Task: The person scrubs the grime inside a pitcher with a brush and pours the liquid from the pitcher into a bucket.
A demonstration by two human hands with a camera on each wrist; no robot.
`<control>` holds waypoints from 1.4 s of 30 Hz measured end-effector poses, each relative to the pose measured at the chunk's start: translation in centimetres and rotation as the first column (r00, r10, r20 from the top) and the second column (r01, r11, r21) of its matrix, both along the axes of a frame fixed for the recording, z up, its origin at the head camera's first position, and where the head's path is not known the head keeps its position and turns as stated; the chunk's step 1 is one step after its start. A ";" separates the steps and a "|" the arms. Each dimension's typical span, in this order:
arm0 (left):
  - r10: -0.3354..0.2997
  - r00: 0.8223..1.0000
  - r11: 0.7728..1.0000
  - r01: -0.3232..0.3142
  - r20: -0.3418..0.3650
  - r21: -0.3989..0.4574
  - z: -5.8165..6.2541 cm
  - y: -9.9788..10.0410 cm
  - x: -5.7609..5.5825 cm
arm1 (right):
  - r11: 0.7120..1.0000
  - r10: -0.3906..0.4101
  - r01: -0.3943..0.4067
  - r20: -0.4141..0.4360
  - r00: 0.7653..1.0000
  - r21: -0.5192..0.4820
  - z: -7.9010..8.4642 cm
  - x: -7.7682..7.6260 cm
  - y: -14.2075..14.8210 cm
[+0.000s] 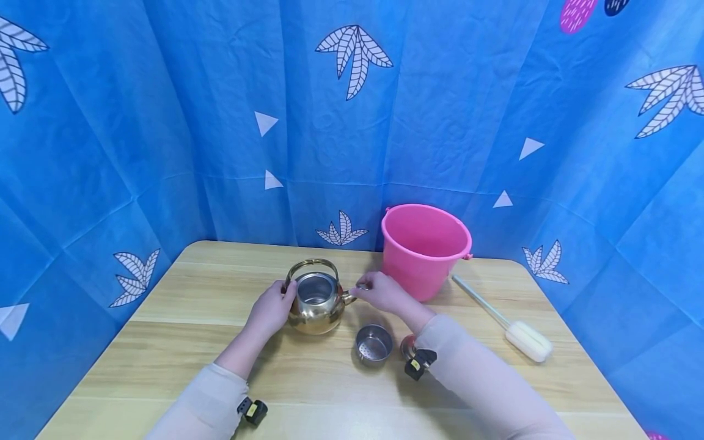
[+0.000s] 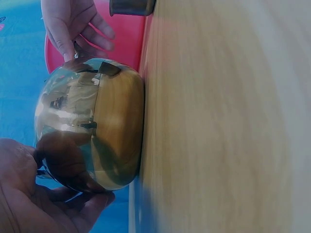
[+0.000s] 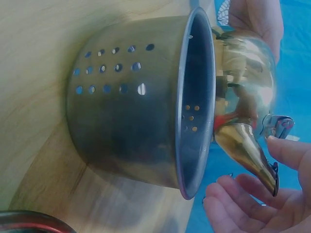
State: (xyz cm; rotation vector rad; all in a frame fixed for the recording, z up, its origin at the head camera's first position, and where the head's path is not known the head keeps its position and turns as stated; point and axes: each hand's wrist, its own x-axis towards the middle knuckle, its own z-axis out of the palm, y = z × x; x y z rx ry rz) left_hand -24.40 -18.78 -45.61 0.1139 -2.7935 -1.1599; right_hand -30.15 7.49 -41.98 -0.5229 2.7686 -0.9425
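Note:
A shiny gold-coloured teapot [image 1: 316,319] stands without a lid on the table, its arched handle [image 1: 312,263] raised over the round opening. My left hand [image 1: 273,307] grips its left side, thumb up by the handle's base and fingers along the belly. At the spout [image 3: 245,153] on the right is my right hand [image 1: 382,293], thumb by a small metal fitting [image 3: 279,125] and the other fingers loosely spread around the spout tip. A perforated metal strainer basket [image 1: 374,344] sits upright in front of the spout.
Behind my right hand stands a pink bucket [image 1: 418,272]. A long-handled white sponge brush [image 1: 528,341] lies at the right. A round shiny metal piece [image 1: 407,346] is partly hidden by my right wrist. Blue patterned curtain [image 1: 341,134] surrounds the wooden table [image 1: 308,391].

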 end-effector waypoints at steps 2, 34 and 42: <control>0.000 1.000 1.000 0.000 -0.001 -0.002 0.0 0.0 0.0 | 1.000 -0.001 0.001 0.003 1.000 0.003 -0.1 -0.1 -0.1; -0.001 1.000 1.000 0.001 0.017 0.007 0.3 0.0 0.1 | 0.942 -0.004 0.102 0.294 0.956 -0.320 -1.3 -0.1 -1.4; -0.008 0.998 1.000 0.006 0.055 0.024 0.5 0.0 0.2 | 0.869 0.028 0.191 0.431 0.902 -0.456 -1.4 -0.1 -1.6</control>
